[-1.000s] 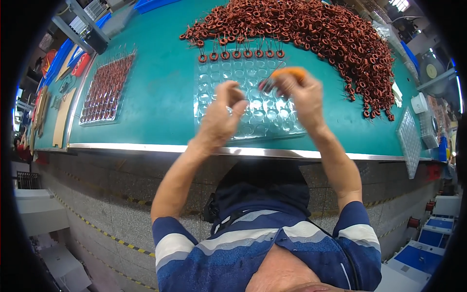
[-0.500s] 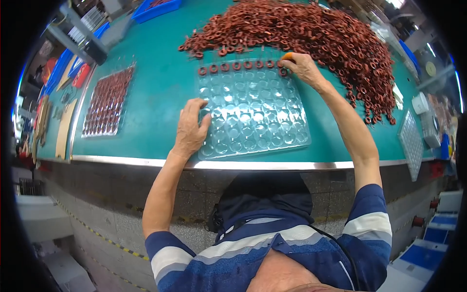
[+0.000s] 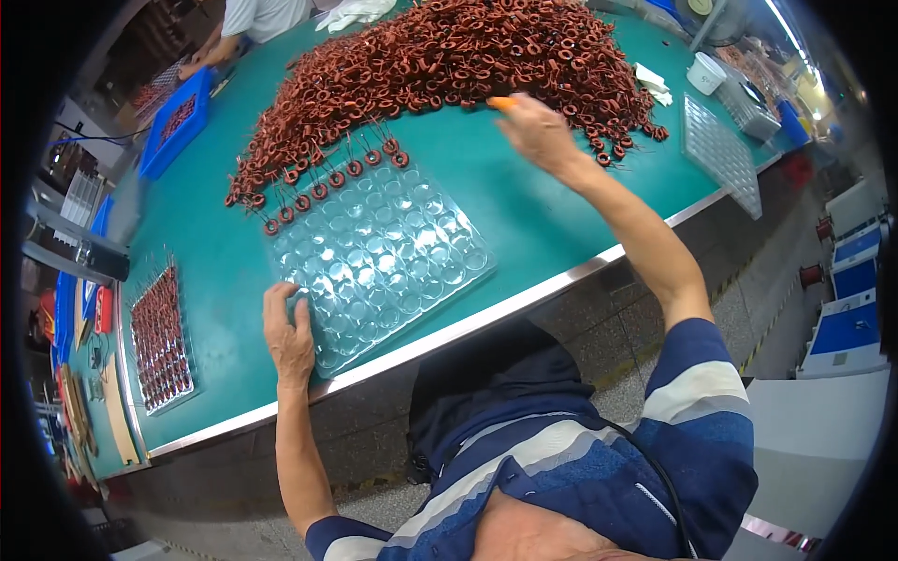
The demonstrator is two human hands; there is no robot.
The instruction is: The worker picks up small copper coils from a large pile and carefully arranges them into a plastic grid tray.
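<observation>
My left hand (image 3: 288, 341) rests at the left edge of a clear plastic tray (image 3: 383, 304) with round pockets, thumb and fingers apart. Along the tray's far edge sits a row of red-brown wire-leaded rings (image 3: 320, 191), leads pointing away from me. One more ring (image 3: 400, 159) lies just below the right end of that row. Apart from the tray, my right hand (image 3: 541, 136) hovers by the near edge of a large pile of the same rings (image 3: 440, 56). An orange cover shows on one of its fingertips. Its fingers look spread and slightly blurred, with no ring visible in them.
A filled tray of rings (image 3: 161, 332) lies at the left on the green table (image 3: 220, 309). Blue bin (image 3: 178, 122) stands far left, near another person's arm (image 3: 213, 56). At right are an upturned-looking clear tray (image 3: 720, 150), a white tub (image 3: 706, 73) and white glove-like cloth (image 3: 653, 84).
My right hand has let go of a ring at the tray's far right corner and moved right to the pile. My left hand stays at the tray's left edge. The view has turned.
</observation>
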